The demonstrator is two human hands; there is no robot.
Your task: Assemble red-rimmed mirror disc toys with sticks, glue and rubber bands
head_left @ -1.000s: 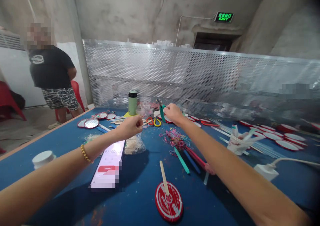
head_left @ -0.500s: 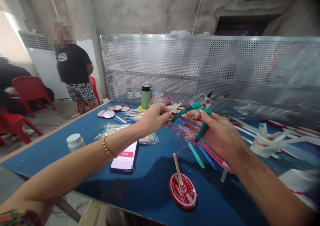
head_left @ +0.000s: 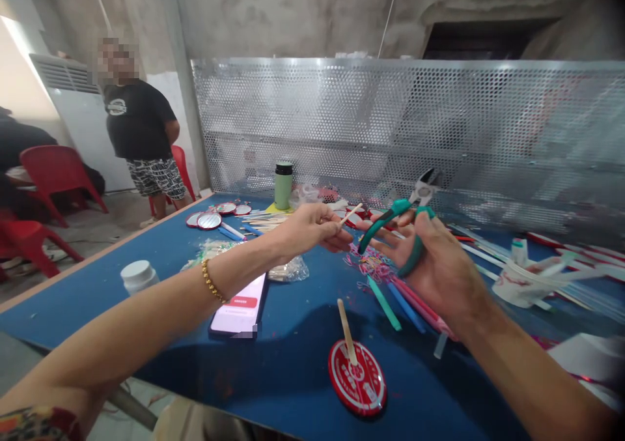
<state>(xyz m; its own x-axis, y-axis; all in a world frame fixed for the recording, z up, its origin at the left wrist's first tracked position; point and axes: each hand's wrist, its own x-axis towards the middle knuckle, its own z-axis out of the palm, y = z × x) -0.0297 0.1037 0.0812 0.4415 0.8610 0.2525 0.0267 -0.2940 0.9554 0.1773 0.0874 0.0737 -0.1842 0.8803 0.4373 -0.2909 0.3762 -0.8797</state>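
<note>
In my left hand (head_left: 319, 228) a thin wooden stick (head_left: 352, 215) is pinched, its pale end pointing up to the right. My right hand (head_left: 434, 252) holds a pair of green-handled cutting pliers (head_left: 385, 223), with the handles spread and the jaws pointing up and away. The two hands are close together but apart above the table. Below my right hand lies a tangle of pink and purple rubber bands (head_left: 374, 258). Nearer to me is a red round disc with white print (head_left: 359, 389), and a flat wooden stick (head_left: 346, 327) rests on it.
On the blue table (head_left: 288, 363) are a phone (head_left: 241, 307), a white bottle (head_left: 139, 276), a green tumbler (head_left: 283, 185), round mirrors (head_left: 209, 221), coloured pens (head_left: 383, 302) and a paper cup (head_left: 520, 284). A perforated metal panel (head_left: 312, 115) closes the back. A person (head_left: 139, 122) stands at left.
My right hand has moved slightly right with the pliers, whose jaws sit higher. The stick in my left hand has shifted a little to the right. The camera view has shifted slightly.
</note>
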